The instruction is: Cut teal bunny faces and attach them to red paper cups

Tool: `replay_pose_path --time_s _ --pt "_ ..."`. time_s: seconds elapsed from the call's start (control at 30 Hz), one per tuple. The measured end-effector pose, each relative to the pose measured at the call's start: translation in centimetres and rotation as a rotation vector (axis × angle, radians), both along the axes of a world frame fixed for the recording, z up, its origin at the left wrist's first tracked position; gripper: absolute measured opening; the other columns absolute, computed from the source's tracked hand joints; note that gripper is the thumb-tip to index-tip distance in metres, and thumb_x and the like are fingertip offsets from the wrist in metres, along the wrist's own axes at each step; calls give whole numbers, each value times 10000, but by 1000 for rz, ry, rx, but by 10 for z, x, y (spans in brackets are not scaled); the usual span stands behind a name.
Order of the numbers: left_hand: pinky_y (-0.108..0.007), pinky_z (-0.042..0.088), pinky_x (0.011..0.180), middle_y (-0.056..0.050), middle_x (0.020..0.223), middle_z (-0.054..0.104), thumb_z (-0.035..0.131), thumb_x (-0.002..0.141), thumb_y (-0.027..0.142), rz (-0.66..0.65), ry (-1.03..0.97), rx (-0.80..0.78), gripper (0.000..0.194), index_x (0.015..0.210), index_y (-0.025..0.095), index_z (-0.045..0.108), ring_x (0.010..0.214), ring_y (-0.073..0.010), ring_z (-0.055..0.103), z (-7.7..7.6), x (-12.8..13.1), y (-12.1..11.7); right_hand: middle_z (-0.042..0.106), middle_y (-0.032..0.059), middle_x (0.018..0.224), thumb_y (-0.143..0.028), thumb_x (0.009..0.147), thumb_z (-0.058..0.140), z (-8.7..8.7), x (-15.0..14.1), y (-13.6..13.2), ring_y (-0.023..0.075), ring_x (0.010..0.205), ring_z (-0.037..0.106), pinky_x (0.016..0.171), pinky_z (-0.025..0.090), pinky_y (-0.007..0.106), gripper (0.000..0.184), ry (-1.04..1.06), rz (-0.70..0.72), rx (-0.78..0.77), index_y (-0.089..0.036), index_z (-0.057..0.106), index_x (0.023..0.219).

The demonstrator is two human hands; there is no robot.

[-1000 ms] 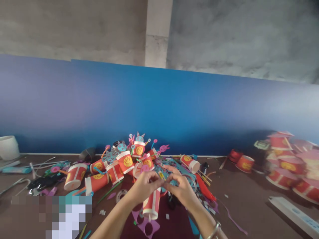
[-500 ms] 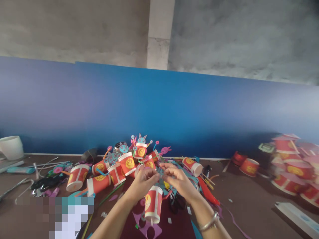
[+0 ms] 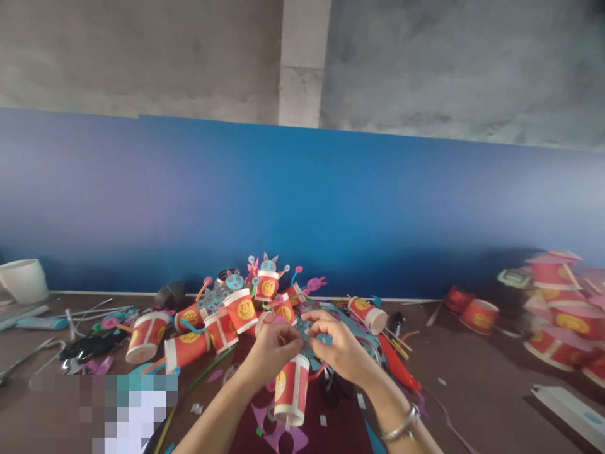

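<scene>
My left hand (image 3: 276, 345) has thumb and fingers pinched together; anything between them is too small to name. Facing it, my right hand (image 3: 336, 345) has its fingers curled in toward the left fingertips, with a small whitish bit near them that I cannot make out. Just below the hands, between my forearms, is a red paper cup (image 3: 291, 392) with a gold emblem and a pale strip down its side. Its base points toward me, and a thin white stick (image 3: 287, 424) pokes out of it. Neither hand's fingers visibly grip this cup.
Behind the hands lie several decorated red cups (image 3: 241, 311) with paper faces. Black scissors (image 3: 336, 386) and purple paper scraps (image 3: 285, 436) are close by. Stacked red cups (image 3: 560, 315) stand at right, beside a white box (image 3: 570, 416). A white mug (image 3: 23, 280) is far left.
My fingertips have drawn slightly closer together, and my right hand has shifted a little left. The cup below stays nearly in place. The view has turned slightly.
</scene>
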State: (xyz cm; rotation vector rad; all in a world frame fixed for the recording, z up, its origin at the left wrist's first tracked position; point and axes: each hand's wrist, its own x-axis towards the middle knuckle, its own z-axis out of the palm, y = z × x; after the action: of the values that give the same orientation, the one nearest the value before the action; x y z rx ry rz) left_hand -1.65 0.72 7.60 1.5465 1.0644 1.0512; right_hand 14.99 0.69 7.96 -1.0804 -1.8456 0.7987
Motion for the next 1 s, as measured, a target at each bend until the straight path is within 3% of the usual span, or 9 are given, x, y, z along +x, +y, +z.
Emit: replay_pose_path --time_s 0.2,0.37,0.5,0.6,0.77,1.0 --pt "-225 225 474 49 498 448 592 666 268 -44 -16 -35 148 595 143 629 464 -76 325 1 -2 1 594 92 1161 -196 762 577 0 2 1 271 1115 536 959 374 408 109 -10 2 -23 -177 659 694" --pt "-222 236 470 43 501 452 597 667 265 -1 -28 -19 147 585 145 619 468 -79 333 -7 -3 6 624 79 1101 -231 772 584 0 1 3 253 1053 565 902 405 373 89 -27 -64 28 -186 628 708" --pt "-232 273 484 38 477 456 571 714 263 110 25 97 190 551 166 588 464 -96 366 -13 -3 10 658 34 823 -219 778 563 4 -4 -1 206 809 608 740 444 306 52 -65 -212 158 -199 608 761" --pt "-238 312 518 21 522 512 549 738 253 175 95 187 212 552 169 606 501 -114 416 -14 -1 9 646 9 690 -200 796 528 5 -9 -6 175 671 597 639 434 259 122 -109 -202 159 -200 609 704" --pt "-249 364 608 -5 603 586 506 766 184 218 300 397 206 602 178 630 620 -151 504 -14 3 5 670 17 675 -194 817 513 -1 -15 -8 175 648 607 609 404 248 172 -234 -244 150 -193 635 695" --pt "-259 373 644 -1 618 539 498 778 127 277 453 590 207 593 185 571 661 -158 497 -18 7 0 683 36 701 -188 820 511 -7 -15 -7 189 680 622 628 395 254 159 -339 -296 174 -188 644 732"
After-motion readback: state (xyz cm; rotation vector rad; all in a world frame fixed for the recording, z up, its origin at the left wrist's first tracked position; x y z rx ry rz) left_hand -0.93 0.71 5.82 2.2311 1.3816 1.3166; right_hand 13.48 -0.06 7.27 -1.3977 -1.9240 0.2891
